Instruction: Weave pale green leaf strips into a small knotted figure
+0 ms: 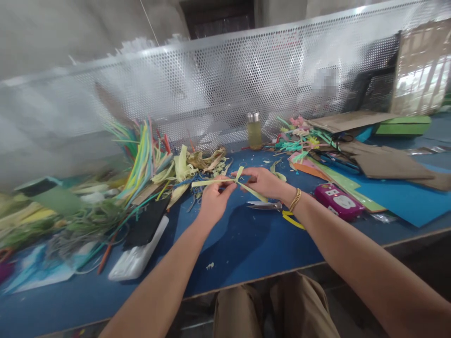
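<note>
Both my hands meet above the blue table (243, 244). My left hand (214, 201) is closed, pinching a pale yellow-green strip (207, 182) that runs out to the left. My right hand (265, 182), with a gold bracelet on its wrist, is closed on the same crossed strips (240, 174), one end trailing down to the right. A pair of scissors (264, 205) lies on the table just under my right wrist.
A heap of coloured strips (141, 159) lies at the left, with a black phone (146, 224) on a white case. A small jar (253, 130) stands by the perforated metal screen (225, 80). A pink device (338, 201), coloured paper sheets (398, 199) and brown card are at the right.
</note>
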`<state>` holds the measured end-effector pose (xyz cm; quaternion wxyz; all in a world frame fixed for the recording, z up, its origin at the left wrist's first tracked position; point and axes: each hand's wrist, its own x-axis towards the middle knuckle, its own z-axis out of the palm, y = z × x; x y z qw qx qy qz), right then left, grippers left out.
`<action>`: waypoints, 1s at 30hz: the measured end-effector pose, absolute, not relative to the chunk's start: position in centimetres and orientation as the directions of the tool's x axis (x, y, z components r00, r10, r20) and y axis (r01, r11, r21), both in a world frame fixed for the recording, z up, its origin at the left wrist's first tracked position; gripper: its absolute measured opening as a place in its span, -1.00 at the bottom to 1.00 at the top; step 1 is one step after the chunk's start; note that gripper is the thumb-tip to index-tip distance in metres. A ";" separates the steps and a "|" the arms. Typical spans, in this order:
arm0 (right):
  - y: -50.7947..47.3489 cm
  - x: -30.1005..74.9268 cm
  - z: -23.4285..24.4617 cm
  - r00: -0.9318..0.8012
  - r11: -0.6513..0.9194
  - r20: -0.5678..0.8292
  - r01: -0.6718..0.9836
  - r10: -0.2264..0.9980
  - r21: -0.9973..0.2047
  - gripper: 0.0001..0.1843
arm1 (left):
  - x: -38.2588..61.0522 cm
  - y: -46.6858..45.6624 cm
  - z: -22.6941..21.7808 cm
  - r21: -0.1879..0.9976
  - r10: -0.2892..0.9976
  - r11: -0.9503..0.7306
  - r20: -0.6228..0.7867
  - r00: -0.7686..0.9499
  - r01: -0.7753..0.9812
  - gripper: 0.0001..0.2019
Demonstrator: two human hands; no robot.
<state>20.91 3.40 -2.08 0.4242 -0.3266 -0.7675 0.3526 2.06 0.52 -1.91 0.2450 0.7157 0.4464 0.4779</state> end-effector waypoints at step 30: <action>2.3 20.7 -1.6 -0.437 0.776 0.642 0.378 0.630 -0.504 -0.82 | 1.1 -2.5 1.7 -0.027 0.523 -0.590 0.748 0.408 0.807 -0.86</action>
